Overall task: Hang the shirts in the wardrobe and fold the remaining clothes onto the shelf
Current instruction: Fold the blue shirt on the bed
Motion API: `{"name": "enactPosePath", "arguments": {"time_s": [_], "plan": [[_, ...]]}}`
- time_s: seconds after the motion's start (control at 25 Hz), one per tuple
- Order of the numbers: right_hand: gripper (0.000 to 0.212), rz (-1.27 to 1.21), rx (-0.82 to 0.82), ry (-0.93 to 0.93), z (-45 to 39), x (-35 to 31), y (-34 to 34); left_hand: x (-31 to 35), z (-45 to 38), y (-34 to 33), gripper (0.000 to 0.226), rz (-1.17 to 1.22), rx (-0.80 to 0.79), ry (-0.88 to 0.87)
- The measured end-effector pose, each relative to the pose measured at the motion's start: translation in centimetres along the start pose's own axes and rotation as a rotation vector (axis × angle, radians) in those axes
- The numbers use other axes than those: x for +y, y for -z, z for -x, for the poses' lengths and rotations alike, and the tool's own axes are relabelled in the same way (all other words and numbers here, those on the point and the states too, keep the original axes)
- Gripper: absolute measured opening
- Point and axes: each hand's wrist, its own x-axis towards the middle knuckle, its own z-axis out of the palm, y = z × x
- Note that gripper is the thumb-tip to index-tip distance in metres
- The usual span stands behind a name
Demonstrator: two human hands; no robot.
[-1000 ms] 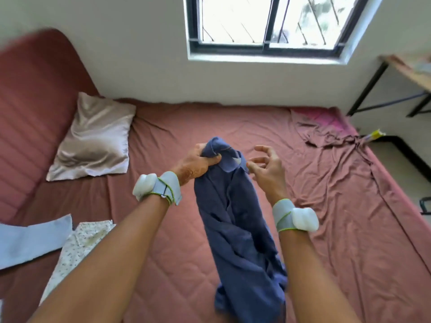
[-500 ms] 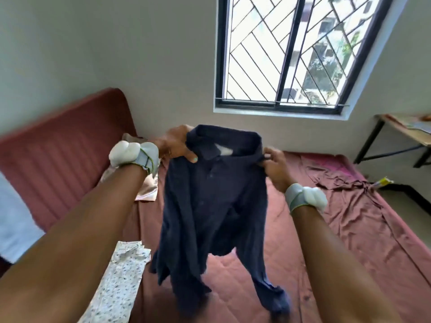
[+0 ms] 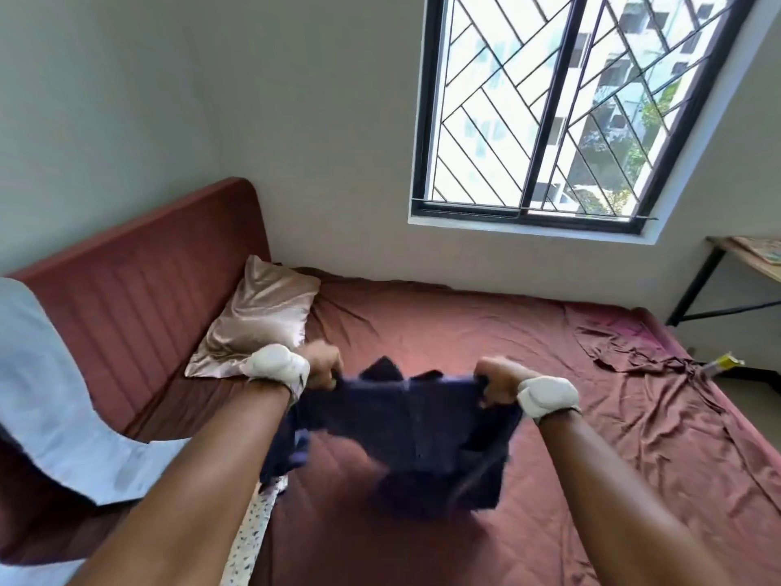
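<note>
A dark navy shirt (image 3: 405, 425) is stretched between my hands over the bed, blurred by motion, its collar flipped up at the top edge. My left hand (image 3: 323, 367) grips the shirt's left shoulder and my right hand (image 3: 496, 380) grips the right shoulder. Both fists are closed on the fabric. The shirt's lower part hangs crumpled just above the mattress. A light blue garment (image 3: 46, 395) drapes over the headboard at the left. A white patterned garment (image 3: 249, 539) lies under my left forearm, mostly hidden.
The bed (image 3: 570, 458) has a wrinkled maroon sheet and a padded maroon headboard (image 3: 139, 298). A beige satin pillow (image 3: 258, 319) lies by the headboard. A barred window (image 3: 570, 112) is ahead; a wooden desk (image 3: 748, 255) stands at the right.
My hands have dropped from chest height toward the bed, pulling the shirt wide and snapping it downward. The view has tilted up, so more wall and window show.
</note>
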Motion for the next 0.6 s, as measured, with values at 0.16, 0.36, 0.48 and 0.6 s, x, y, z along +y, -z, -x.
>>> {"name": "enactPosePath", "arguments": {"time_s": [0.16, 0.36, 0.48, 0.6], "plan": [[0.036, -0.022, 0.617, -0.233, -0.7, 0.9, 9.9, -1.7, -2.1, 9.8, 0.031, 0.011, 0.802, 0.282], [0.038, -0.202, 1.132, -0.174, -1.1, -0.6, 9.1, -0.1, -1.7, 11.5, 0.029, 0.079, 1.439, 0.320], [0.042, -0.016, 0.354, -0.027, -1.0, 0.1, -1.1, 1.8, -3.7, -0.5, 0.031, -0.140, 0.594, 0.104], [0.031, 0.001, 0.131, -0.150, -0.1, 2.6, -1.2, 0.0, -4.4, -2.1, 0.029, 0.174, 0.400, 0.163]]}}
